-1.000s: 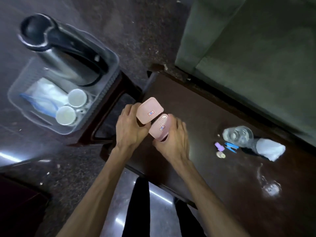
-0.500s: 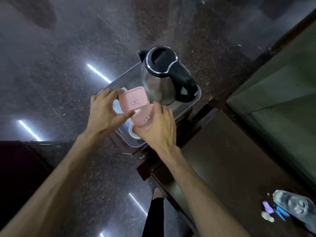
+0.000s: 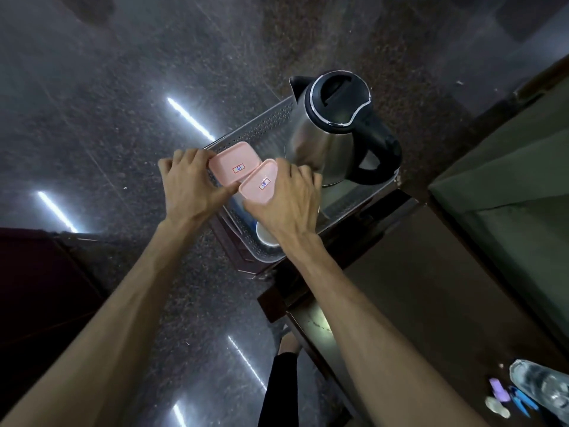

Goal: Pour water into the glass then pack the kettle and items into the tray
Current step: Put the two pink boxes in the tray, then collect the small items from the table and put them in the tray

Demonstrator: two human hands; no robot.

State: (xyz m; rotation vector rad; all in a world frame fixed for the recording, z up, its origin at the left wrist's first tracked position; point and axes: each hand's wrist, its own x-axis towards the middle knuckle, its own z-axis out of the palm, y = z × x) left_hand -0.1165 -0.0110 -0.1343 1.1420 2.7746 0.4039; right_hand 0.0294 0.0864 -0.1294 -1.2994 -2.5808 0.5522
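Each hand, left hand (image 3: 187, 183) and right hand (image 3: 288, 200), grips a pink box (image 3: 233, 166) over the tray (image 3: 264, 127); lowering them level beside the kettle (image 3: 331, 131) suits best.

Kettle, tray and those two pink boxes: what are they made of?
Kettle: brushed steel body by its sheen; black lid and handle look plastic.
Tray: see-through perforated plastic, probably.
Pink boxes: matte plastic, likely.

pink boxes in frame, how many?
2. One pink rectangular plastic box in the left hand, one in the right hand, side by side over the clear perforated tray. Others could hide beneath the hands.
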